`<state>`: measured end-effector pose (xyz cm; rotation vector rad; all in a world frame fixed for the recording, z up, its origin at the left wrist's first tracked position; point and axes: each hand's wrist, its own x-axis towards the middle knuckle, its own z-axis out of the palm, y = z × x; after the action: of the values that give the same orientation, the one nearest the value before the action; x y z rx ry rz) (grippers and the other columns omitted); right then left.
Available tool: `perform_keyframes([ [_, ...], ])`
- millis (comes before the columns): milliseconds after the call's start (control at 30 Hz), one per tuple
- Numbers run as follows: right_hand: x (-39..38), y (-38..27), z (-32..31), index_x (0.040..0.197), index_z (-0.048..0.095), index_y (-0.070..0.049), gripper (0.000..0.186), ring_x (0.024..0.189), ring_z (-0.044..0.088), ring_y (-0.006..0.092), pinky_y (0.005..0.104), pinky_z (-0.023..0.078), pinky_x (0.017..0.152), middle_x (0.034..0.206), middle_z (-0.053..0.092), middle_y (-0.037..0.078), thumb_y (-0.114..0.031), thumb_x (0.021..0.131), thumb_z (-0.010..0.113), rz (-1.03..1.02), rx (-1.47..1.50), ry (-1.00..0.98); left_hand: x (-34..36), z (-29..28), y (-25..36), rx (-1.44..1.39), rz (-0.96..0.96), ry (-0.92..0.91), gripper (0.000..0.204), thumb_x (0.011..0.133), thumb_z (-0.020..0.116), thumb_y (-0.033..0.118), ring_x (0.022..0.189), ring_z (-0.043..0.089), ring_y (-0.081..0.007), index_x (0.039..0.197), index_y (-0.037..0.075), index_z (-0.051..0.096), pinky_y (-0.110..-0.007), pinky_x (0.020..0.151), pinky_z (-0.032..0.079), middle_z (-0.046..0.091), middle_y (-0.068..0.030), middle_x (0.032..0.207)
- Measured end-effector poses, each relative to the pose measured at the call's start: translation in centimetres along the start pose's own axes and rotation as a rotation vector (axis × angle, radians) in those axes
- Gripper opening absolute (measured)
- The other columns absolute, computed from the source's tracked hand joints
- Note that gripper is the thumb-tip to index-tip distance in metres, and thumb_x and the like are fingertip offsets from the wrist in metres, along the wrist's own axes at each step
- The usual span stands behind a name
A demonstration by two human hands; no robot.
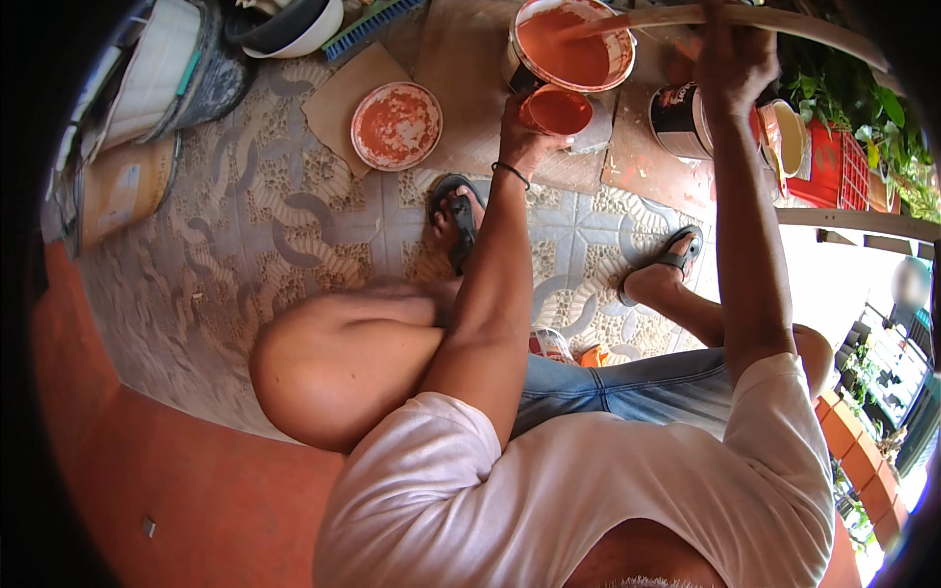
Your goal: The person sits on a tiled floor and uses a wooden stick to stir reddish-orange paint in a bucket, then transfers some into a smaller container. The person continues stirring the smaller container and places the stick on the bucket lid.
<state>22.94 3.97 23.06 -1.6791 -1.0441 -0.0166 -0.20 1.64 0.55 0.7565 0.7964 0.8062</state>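
Red-orange paint (559, 57) sits in a round white-rimmed bucket (624, 71) beyond the brown cardboard sheet's (466, 83) near edge; the right hand (737, 64) grips a long wooden stick (667, 17) running leftward into it, the nearer left hand (526, 139) clasping a small round red cup (561, 113) beside its rim.

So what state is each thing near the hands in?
Round white-rimmed bucket: open, orange paint inside
Long wooden stick: dipped in the paint
Small round orange-coated cup: open, level unclear
Round orange-smeared white lid: off, on brown cardboard
Dark cylindrical container: lid state unclear
Left hand: closed around the cup
Right hand: gripping the stick
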Motion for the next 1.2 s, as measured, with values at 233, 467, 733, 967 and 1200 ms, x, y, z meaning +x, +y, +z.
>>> perform_keyframes([
  [233,-1.4,1.3,-0.7,0.118,0.065,0.001,0.028,0.084,0.066,0.0151,0.0348,0.054,0.073,0.092,0.070,0.007,-0.019,0.105,0.081,-0.037,0.096,0.074,-0.5,1.2,1.0,0.060,0.114,-0.004,0.071,0.061,0.089,-0.013,0.113,0.077,-0.0204,0.129,0.002,0.076,-0.038,0.099,0.064,0.081,-0.0084,0.121],
  [467,-1.4,3.4,-1.4,0.113,0.080,-0.005,0.024,0.085,0.071,0.0115,0.0276,0.057,0.077,0.098,0.081,0.004,-0.024,0.101,0.089,0.092,-0.001,-0.057,0.8,-0.4,-0.1,0.079,0.024,-0.061,0.103,0.050,0.095,-0.015,0.124,0.071,-0.0239,0.144,0.003,0.057,-0.041,0.104,0.065,0.072,-0.0095,0.135],
  [733,-0.9,4.9,-1.4,0.115,0.082,-0.003,0.030,0.084,0.072,0.0163,0.0287,0.056,0.080,0.095,0.080,0.005,-0.031,0.102,0.085,0.153,-0.297,-0.219,-0.9,1.1,1.7,0.042,0.084,0.003,0.083,0.059,0.092,-0.012,0.117,0.075,-0.0210,0.136,0.003,0.066,-0.038,0.098,0.065,0.076,-0.0077,0.129],
  [967,-0.8,2.5,-1.8,0.109,0.076,-0.002,0.035,0.084,0.071,0.0124,0.0296,0.058,0.076,0.095,0.079,0.004,-0.034,0.101,0.088,0.186,-0.167,-0.056,-0.7,0.7,0.7,0.066,0.099,-0.004,0.087,0.059,0.092,-0.012,0.120,0.073,-0.0218,0.139,0.004,0.063,-0.039,0.098,0.066,0.074,-0.0086,0.132],
  [1200,-1.6,4.7,-2.7,0.100,0.077,0.006,0.047,0.074,0.075,0.0183,0.0343,0.064,0.072,0.087,0.079,0.011,-0.038,0.095,0.092,0.236,-0.389,-0.035,-0.7,0.9,1.7,0.069,0.048,-0.035,0.089,0.053,0.093,-0.014,0.122,0.072,-0.0222,0.136,0.003,0.066,-0.039,0.102,0.065,0.075,-0.0081,0.130],
])
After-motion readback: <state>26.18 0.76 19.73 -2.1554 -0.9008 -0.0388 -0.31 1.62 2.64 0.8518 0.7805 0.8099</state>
